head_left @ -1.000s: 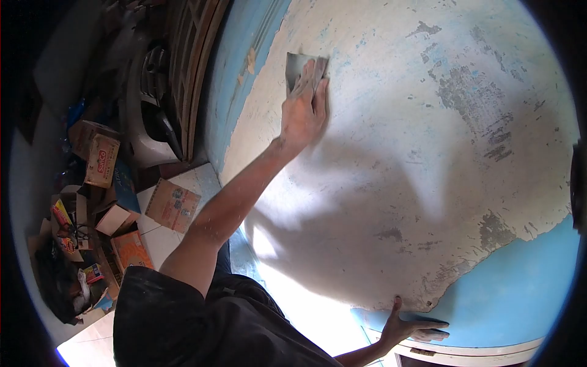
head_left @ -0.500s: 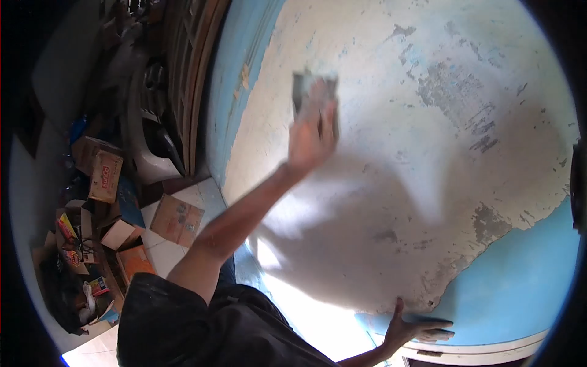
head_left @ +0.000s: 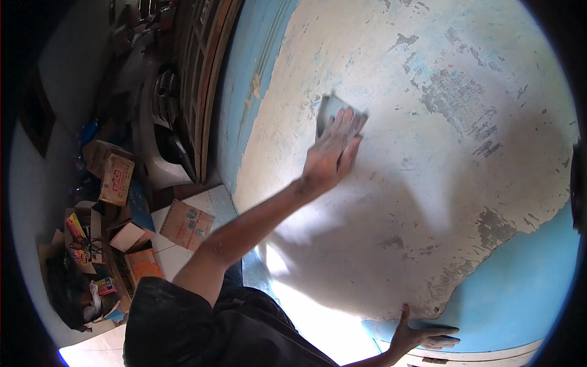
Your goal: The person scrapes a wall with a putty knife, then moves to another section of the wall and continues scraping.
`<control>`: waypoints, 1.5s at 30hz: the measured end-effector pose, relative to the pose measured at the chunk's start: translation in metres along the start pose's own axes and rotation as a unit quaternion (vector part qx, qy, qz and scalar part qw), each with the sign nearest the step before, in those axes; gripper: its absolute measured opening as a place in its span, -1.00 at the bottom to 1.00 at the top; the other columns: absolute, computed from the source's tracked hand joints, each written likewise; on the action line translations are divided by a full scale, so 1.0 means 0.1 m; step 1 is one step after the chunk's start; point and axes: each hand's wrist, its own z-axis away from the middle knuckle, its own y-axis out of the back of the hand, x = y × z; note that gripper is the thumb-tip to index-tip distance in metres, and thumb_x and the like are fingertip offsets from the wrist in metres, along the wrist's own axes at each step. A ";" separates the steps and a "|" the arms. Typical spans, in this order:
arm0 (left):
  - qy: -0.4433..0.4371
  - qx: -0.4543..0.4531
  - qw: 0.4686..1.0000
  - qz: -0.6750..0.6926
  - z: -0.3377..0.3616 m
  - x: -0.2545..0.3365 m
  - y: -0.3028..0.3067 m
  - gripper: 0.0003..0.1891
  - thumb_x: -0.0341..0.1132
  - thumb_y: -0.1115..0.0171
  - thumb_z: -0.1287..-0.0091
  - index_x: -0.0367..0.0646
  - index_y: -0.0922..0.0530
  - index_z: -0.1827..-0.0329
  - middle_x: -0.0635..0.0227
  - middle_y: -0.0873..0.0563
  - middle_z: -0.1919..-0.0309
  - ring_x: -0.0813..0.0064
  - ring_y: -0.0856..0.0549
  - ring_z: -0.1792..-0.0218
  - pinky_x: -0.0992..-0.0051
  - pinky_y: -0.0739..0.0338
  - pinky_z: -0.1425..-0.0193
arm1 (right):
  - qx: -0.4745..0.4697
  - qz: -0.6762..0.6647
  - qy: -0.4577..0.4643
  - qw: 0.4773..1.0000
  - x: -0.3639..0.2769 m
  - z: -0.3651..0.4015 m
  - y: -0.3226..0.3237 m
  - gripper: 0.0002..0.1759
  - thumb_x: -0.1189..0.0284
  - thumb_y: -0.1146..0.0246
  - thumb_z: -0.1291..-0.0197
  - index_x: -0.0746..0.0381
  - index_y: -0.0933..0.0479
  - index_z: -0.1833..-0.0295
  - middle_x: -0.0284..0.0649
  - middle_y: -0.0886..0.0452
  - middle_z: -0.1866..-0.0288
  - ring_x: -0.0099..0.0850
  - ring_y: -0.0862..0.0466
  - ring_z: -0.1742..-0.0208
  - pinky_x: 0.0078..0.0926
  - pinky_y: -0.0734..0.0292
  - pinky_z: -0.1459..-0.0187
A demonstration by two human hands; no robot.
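My left hand (head_left: 330, 158) reaches up to the wall, its fingers laid over a grey sheet of sandpaper (head_left: 328, 111) that lies against the surface. Some motion blur softens the sheet's edges. Beneath and around it is a wide whitish patch of the wall (head_left: 367, 202), with scraped grey spots and traces of blue. Lower down, my right hand (head_left: 416, 336) rests on the blue painted part of the wall (head_left: 507, 293), fingers spread, thumb pointing up, nothing held.
Cardboard boxes (head_left: 116, 178) and an open box of odds and ends (head_left: 92, 235) crowd the floor at left. A flat cardboard piece (head_left: 186, 224) lies on the tiles. Behind stand a wooden frame (head_left: 205, 92) and a pale vehicle-like body (head_left: 156, 159). White trim (head_left: 489, 359) edges the wall's bottom.
My left hand and the sandpaper have moved right and down across the whitish patch, and the sheet has tilted. My right hand stays at the same place on the wall. The view has shifted slightly.
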 end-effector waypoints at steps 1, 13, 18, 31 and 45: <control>-0.016 0.010 1.000 0.009 -0.11 -0.10 -0.01 -0.51 -0.32 -0.06 -0.46 -0.40 -0.29 -0.39 -0.19 -0.40 -0.33 -0.01 -0.41 -0.37 0.14 -0.32 -0.44 | -0.007 -0.003 0.001 1.000 0.01 -0.01 0.02 0.70 -0.46 -0.39 0.38 0.21 0.57 -0.55 0.22 0.72 -0.54 0.13 0.63 -0.56 0.38 0.37 -0.44; -0.012 0.032 0.999 0.012 -0.13 -0.22 -0.03 -0.53 -0.25 -0.14 -0.43 -0.30 -0.39 -0.34 -0.06 -0.44 -0.33 -0.03 -0.44 -0.35 0.06 -0.34 -0.41 | 0.005 0.032 0.010 0.999 0.05 0.00 -0.01 0.66 -0.46 -0.37 0.32 0.16 0.58 -0.56 0.33 0.68 -0.52 0.21 0.61 -0.55 0.47 0.41 -0.38; 0.028 0.087 0.995 -0.036 -0.54 -0.20 0.02 -0.55 -0.25 -0.11 -0.46 -0.33 -0.39 -0.32 -0.11 -0.48 -0.28 -0.04 -0.54 -0.23 0.19 -0.50 -0.30 | 0.010 0.051 0.020 0.998 0.07 0.00 -0.02 0.65 -0.47 -0.35 0.31 0.17 0.58 -0.56 0.34 0.70 -0.51 0.22 0.62 -0.55 0.49 0.41 -0.36; 0.057 0.056 0.996 -0.032 -0.56 -0.34 0.08 -0.51 -0.27 -0.02 -0.50 -0.39 -0.27 -0.39 -0.30 -0.47 -0.21 -0.12 -0.57 -0.18 0.18 -0.57 -0.20 | -0.005 0.073 0.004 0.997 0.07 0.00 -0.01 0.70 -0.49 -0.36 0.38 0.19 0.58 -0.55 0.31 0.68 -0.52 0.20 0.60 -0.56 0.48 0.34 -0.39; -0.026 -0.014 0.998 0.050 -0.38 -0.49 0.01 -0.52 -0.32 -0.04 -0.48 -0.29 -0.31 -0.41 -0.12 -0.15 -0.49 -0.10 -0.13 -0.50 -0.03 -0.05 -0.52 | 0.070 0.020 -0.024 0.997 -0.08 -0.02 -0.05 0.45 -0.43 -0.30 0.16 0.17 0.30 -0.59 0.27 0.34 -0.56 0.16 0.29 -0.58 0.39 0.19 -0.42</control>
